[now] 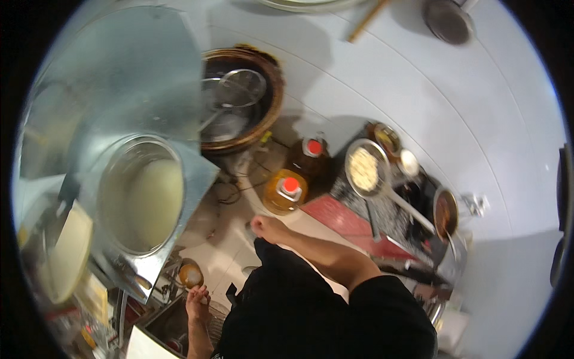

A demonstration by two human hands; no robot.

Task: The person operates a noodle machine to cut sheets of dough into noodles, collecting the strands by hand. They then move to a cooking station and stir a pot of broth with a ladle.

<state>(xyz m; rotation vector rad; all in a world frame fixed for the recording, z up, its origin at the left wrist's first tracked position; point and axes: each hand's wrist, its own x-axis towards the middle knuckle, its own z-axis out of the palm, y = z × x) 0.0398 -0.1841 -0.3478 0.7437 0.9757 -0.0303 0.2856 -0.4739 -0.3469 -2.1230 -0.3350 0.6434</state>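
My right hand (268, 229) is in front of my dark clothing, over the pale floor, with its fingers curled in and nothing visible in them. Just beyond it stand a bottle of yellow oil (279, 197) and a darker bottle (309, 152), both with red caps. My left hand (198, 301) is lower left, its fingers bent. Right above those fingertips appears a small round orange-brown vessel (190, 274) with something whitish inside; whether the hand touches it is unclear. A large metal pot (105, 197) of pale, cloudy liquid is set in the steel counter to the left.
At right, a strainer (385, 190) with pale food lies over a dark speckled counter (385, 220) with a red front, beside a pan (445, 211) with a brown coating. A round brown-rimmed vat (273, 112) holds another strainer (244, 87). A steel panel (139, 76) rises behind the pot.
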